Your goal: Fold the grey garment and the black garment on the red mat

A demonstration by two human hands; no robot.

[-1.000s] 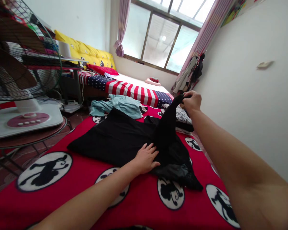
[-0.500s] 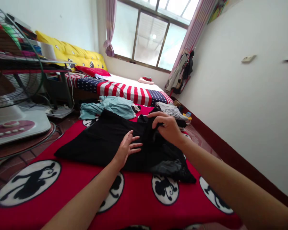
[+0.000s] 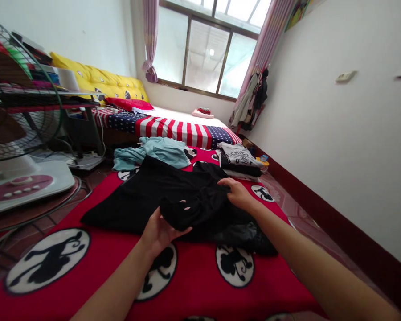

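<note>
A black garment point(image 3: 127, 200) lies spread across a red blanket point(image 3: 194, 276) printed with dark figures in white ovals. My left hand point(image 3: 158, 232) grips a raised, bunched part of the garment, probably a sleeve; the thumb shows below the cloth and most fingers are hidden behind it. My right hand point(image 3: 239, 194) is closed on the same cloth farther right, fingertips partly hidden in the dark folds. A shiny panel of the garment lies flat below the raised part.
Light-blue clothes point(image 3: 163, 151) lie crumpled behind the garment. A stack of folded clothes point(image 3: 239, 156) with a grey printed top sits at the back right. A fan point(image 3: 20, 178) stands on a round stool at left. Behind is a bed with a flag-patterned cover point(image 3: 173, 129).
My left hand, open and apart before, has moved down and left and now holds the black cloth. My right hand has lowered with its part of the cloth, which is now stretched between both hands.
</note>
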